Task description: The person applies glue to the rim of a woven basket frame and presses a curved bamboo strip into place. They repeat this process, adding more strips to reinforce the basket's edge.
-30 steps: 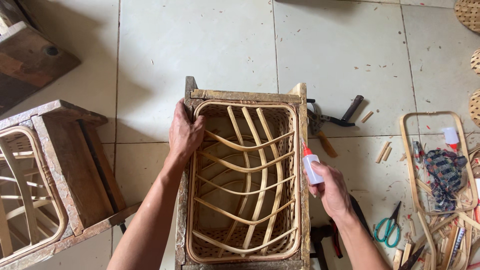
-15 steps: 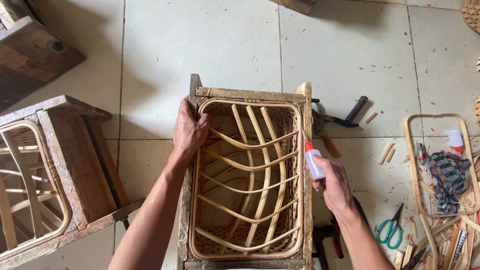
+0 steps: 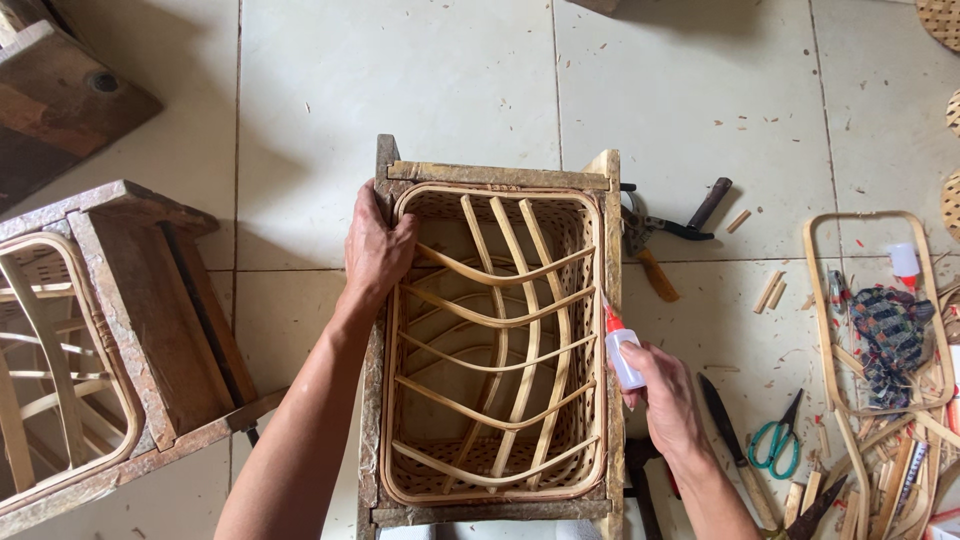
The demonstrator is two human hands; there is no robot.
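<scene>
Glue bottle [image 3: 622, 352] clasped in your right hand [image 3: 672, 402], tip at the frame's right rail.
Your left hand [image 3: 376, 250] grips the wooden frame [image 3: 497, 176]; one bottle, two frames, second frame [image 3: 140, 300] left.

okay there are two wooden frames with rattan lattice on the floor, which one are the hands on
The middle frame, under the camera. The left hand grips its left rail, and the right hand holds a red-tipped glue bottle at its right rail. The other frame, far left, is untouched.
</scene>
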